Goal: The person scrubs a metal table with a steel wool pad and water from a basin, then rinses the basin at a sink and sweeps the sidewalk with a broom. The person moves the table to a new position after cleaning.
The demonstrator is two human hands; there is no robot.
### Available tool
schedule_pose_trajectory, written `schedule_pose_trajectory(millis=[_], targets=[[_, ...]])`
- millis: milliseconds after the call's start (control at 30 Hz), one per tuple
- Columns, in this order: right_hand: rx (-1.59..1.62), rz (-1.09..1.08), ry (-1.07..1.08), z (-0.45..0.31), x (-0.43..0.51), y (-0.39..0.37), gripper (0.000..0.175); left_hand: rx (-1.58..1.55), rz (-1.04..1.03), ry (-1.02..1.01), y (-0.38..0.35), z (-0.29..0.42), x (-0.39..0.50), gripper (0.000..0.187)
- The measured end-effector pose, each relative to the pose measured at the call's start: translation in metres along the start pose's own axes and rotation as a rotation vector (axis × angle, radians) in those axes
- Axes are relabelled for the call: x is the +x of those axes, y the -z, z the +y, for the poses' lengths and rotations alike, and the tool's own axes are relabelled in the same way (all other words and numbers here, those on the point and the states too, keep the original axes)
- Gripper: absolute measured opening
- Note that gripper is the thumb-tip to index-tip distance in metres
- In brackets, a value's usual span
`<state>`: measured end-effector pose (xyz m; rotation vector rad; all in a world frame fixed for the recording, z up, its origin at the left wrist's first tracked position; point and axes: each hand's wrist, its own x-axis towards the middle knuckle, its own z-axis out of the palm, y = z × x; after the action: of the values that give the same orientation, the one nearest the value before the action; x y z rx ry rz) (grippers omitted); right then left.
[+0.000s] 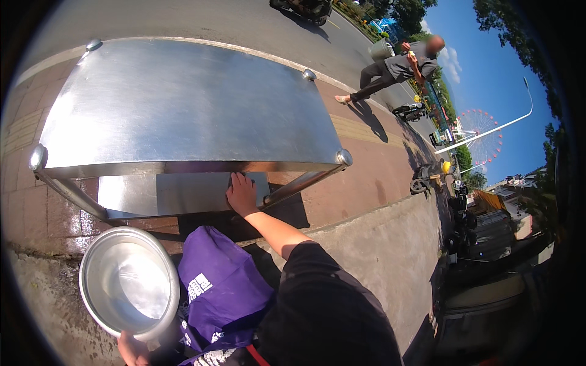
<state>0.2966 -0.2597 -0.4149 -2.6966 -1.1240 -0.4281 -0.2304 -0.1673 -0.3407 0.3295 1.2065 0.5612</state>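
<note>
A stainless steel table (pixel 192 105) with a bare, shiny top stands before me. My right hand (pixel 241 194) reaches under its near edge and lies on the lower metal shelf (pixel 192 194), fingers together and pointing away from me. Something dark shows at the fingers' edges; whether it is an object or shadow I cannot tell. At the lower left, a round, deep metal basin (pixel 130 279) is tilted towards me, showing no contents. My left hand (pixel 132 350) grips its near rim, partly cut off by the picture's bottom. A purple apron (pixel 224 274) with white writing covers my front.
A person (pixel 403 68) in a grey shirt stands on the paved sidewalk (pixel 361 164) beyond the table's right end. A curb and road run behind the table, with a motorcycle (pixel 304 9) at the top. More parked two-wheelers (pixel 425 176) stand far right. Concrete ground lies nearer me.
</note>
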Motion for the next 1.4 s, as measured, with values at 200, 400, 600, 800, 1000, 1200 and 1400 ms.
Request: schedule_pose_trajectory(millis=[200,400,600,800,1000,1200,1400], targets=[[0.094,0.151,0.348,-0.028,0.012,-0.016,0.038,-0.021,0.008,-0.023,0.004,-0.003,-0.003,0.038],[0.033,0.016,0.259,-0.015,0.023,-0.018,0.034,-0.102,0.079,0.021,-0.022,0.01,-0.021,0.045],[0.176,0.012,0.415,-0.024,0.037,-0.021,0.026,-0.122,0.235,0.023,-0.044,0.019,-0.046,0.042],[0.533,-0.113,0.904,-0.172,0.043,-0.036,0.033,-0.159,0.302,0.055,-0.055,0.019,-0.055,0.039],[0.633,-0.181,0.872,-0.283,0.058,-0.032,0.044,-0.178,0.329,0.036,-0.06,0.019,-0.057,0.045],[0.582,-0.249,1.094,-0.297,0.042,-0.034,0.042,-0.185,0.321,0.041,-0.059,0.018,-0.055,0.048],[0.557,-0.214,1.144,-0.294,0.044,-0.026,0.04,-0.176,0.304,0.056,-0.06,0.022,-0.05,0.044]])
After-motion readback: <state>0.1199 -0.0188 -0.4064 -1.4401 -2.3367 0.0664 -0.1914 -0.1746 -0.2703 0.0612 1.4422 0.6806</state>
